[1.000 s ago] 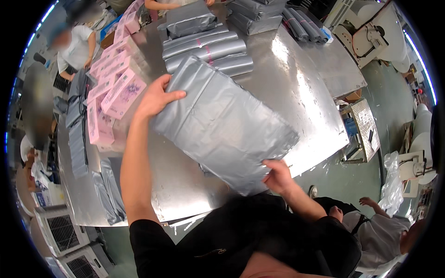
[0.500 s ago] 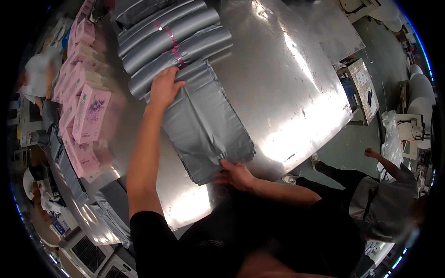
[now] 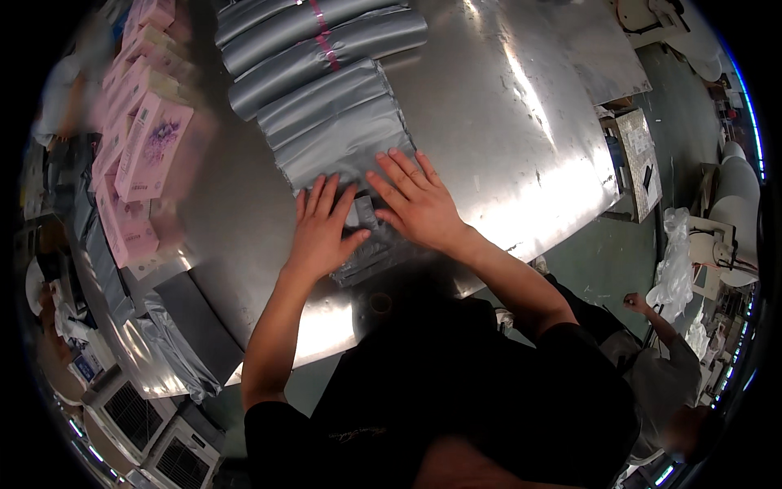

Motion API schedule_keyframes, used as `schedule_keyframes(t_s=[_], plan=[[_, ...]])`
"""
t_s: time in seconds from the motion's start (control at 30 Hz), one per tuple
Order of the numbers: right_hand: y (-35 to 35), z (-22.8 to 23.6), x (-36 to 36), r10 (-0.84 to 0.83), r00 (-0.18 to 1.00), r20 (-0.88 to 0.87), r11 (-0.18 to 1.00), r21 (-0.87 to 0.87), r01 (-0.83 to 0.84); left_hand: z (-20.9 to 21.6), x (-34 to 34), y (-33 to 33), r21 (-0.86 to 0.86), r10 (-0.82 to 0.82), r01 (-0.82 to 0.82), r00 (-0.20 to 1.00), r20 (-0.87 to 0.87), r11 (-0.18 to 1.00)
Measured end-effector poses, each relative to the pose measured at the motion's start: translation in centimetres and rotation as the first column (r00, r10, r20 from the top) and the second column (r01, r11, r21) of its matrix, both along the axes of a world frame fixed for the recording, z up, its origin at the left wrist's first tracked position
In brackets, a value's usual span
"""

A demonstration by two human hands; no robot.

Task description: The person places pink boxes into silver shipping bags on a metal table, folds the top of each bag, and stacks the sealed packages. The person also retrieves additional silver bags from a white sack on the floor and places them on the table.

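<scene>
A person presses both palms flat, fingers spread, on a folded grey plastic mailer bag near the front edge of a shiny metal desk. The left hand and right hand lie side by side, gripping nothing. Pink boxes line the desk's left edge.

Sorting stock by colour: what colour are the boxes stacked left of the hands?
Pink boxes, with a purple flower print, in the head view.

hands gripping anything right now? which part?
No grip: left hand and right hand press flat, palms down, on the near end of the folded grey plastic mailer bag.
</scene>
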State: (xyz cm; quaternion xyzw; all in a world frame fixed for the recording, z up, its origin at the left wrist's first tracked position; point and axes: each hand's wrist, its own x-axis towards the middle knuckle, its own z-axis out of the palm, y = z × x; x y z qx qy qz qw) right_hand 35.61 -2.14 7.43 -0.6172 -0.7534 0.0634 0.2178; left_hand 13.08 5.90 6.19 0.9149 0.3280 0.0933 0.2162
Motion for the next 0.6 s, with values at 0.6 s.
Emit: schedule_keyframes(t_s=[0.6], plan=[[8.5,2.9,-2.8,-0.004,0.993,0.120,0.964,0.266,-0.028,-1.6,0.5,-3.3,0.170,0.233,-0.234,0.972,0.024,0.957]])
